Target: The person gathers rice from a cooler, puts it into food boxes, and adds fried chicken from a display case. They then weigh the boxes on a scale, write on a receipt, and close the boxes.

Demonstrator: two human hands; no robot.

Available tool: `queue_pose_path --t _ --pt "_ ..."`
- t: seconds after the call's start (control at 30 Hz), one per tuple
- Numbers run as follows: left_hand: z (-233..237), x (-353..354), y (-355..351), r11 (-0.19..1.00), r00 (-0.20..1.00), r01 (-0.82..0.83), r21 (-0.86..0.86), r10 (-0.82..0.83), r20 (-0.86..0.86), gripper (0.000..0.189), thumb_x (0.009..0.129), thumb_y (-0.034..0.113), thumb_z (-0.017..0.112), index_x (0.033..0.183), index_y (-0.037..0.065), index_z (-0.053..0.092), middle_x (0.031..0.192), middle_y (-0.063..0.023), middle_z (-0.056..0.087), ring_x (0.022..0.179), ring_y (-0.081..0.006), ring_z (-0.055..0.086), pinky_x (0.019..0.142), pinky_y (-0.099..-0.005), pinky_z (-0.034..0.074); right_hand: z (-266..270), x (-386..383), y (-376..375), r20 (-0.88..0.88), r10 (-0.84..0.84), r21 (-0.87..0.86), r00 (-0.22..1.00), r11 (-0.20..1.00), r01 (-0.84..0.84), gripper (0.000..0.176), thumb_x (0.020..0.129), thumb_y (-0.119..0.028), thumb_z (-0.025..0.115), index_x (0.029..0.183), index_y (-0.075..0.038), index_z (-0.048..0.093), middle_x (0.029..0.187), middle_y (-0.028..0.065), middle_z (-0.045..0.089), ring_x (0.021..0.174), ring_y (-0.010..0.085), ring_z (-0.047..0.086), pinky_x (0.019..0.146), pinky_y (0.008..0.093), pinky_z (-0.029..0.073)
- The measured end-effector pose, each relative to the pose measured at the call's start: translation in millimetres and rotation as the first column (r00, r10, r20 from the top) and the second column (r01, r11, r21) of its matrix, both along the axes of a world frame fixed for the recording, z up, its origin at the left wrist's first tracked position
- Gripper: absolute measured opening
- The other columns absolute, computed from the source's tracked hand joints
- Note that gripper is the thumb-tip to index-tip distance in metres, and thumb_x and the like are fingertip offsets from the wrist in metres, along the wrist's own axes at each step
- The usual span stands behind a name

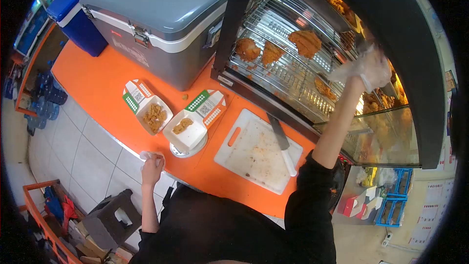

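My right hand (373,70), in a clear plastic glove, reaches into the upper right of the glass-doored food warmer (221,71). Its fingers are blurred, and whether they hold anything cannot be told. My left hand (152,168) is closed beside the counter's front edge, with crumpled whitish, see-through material around its fingers. Near it, an open paper food box (184,138) with a few fried pieces rests on a small round white scale (189,153). Another open box (141,99) to its left holds more fried pieces (154,116). Fried chicken cutlets (305,43) lie on the warmer's wire rack.
A white cutting board (244,156), scattered with crumbs, lies on the orange counter (93,88), with a white-handled knife (281,139) across it. A grey cooler (161,5) and a blue bin (80,19) stand behind. The warmer's glass door (378,134) hangs open beneath my right arm.
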State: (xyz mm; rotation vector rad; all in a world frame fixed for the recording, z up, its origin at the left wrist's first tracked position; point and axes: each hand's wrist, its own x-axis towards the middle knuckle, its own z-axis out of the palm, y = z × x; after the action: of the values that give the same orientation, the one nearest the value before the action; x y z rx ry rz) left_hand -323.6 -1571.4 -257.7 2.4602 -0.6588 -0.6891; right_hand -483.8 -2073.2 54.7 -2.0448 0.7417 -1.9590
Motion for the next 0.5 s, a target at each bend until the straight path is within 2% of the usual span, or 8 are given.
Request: queue_pose_path --t 0.2,0.27,0.37,0.47,0.5 --pt "-1.6 -1.7 6.6 1.000 1.000 0.004 0.025 -0.004 -0.015 0.024 0.081 0.028 0.053 0.090 0.007 0.060 0.086 -0.0198 0.061 0.084 -0.0359 0.058 0.072 -0.0433 0.045 16.3 -17.7 12.0 0.001 0.078 0.109 0.997 0.991 -0.078 0.025 0.079 -0.020 0.063 0.089 0.003 0.062 0.082 0.0069 0.060 0.075 0.0133 0.055 0.064 0.0225 0.042" --pt "-4.8 0.5 10.6 1.000 1.000 0.008 0.004 -0.008 -0.016 0.024 0.081 0.028 0.054 0.091 0.006 0.060 0.088 -0.0193 0.062 0.085 -0.0359 0.058 0.074 -0.0428 0.044 23.0 -20.3 19.7 -0.008 0.082 0.195 0.997 0.978 -0.079 0.025 0.079 -0.019 0.064 0.089 0.003 0.062 0.083 0.0067 0.060 0.075 0.0129 0.055 0.064 0.0221 0.041" --pt "-3.7 5.2 16.3 0.999 0.999 -0.012 -0.040 0.011 -0.031 0.025 0.081 0.027 0.054 0.092 0.005 0.060 0.090 -0.0186 0.062 0.086 -0.0358 0.058 0.075 -0.0421 0.044 35.6 -24.6 36.5 -0.019 0.075 0.396 0.997 0.916 -0.062 0.023 0.074 -0.019 0.069 0.082 0.002 0.065 0.075 0.0067 0.063 0.066 0.0112 0.056 0.060 0.0202 0.043" --pt "-2.1 9.0 23.3 0.997 0.999 -0.034 -0.072 0.032 -0.034 0.025 0.081 0.025 0.054 0.094 0.005 0.060 0.091 -0.0177 0.062 0.088 -0.0356 0.058 0.076 -0.0416 0.044 40.9 -27.8 42.0 -0.082 0.037 0.463 0.996 0.886 0.005 0.026 0.072 -0.023 0.071 0.080 0.001 0.066 0.072 0.0054 0.063 0.069 0.0075 0.057 0.063 0.0193 0.045" --pt "-2.4 9.0 25.7 0.996 0.999 -0.041 -0.080 0.039 -0.033 0.025 0.081 0.025 0.054 0.094 0.004 0.060 0.092 -0.0173 0.062 0.088 -0.0355 0.058 0.077 -0.0415 0.044 39.7 -26.4 40.8 -0.122 0.019 0.400 0.992 0.916 0.032 0.027 0.072 -0.023 0.071 0.082 0.001 0.066 0.074 0.0057 0.063 0.070 0.0085 0.058 0.065 0.0191 0.045"
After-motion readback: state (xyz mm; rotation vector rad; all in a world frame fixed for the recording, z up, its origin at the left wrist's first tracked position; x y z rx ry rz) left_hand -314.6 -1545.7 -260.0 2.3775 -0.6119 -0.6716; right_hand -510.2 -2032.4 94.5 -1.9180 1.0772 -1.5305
